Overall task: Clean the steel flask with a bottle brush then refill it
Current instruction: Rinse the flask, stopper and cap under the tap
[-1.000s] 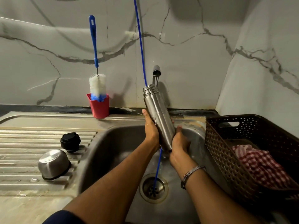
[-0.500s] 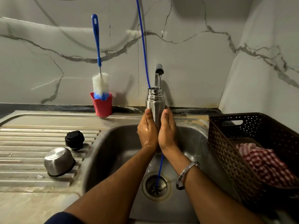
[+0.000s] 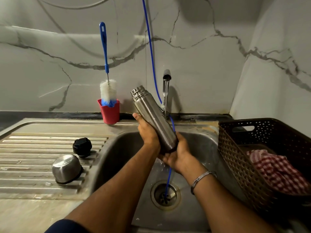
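Risk of a slip: wet steel flask point(image 3: 154, 120), tilted with its open mouth up and to the left, held over the sink point(image 3: 121, 148) beside the running tap point(image 3: 166, 78); could drop into the basin or spill whatever sits inside. Left hand point(image 3: 148, 132) laid along the flask's left side, fingers mostly straight, pressing. Right hand point(image 3: 178, 155) cupped under the base, fingers curled round it. Bottle brush point(image 3: 107, 88) parked in the red cup point(image 3: 110, 113) at the far left, untouched.
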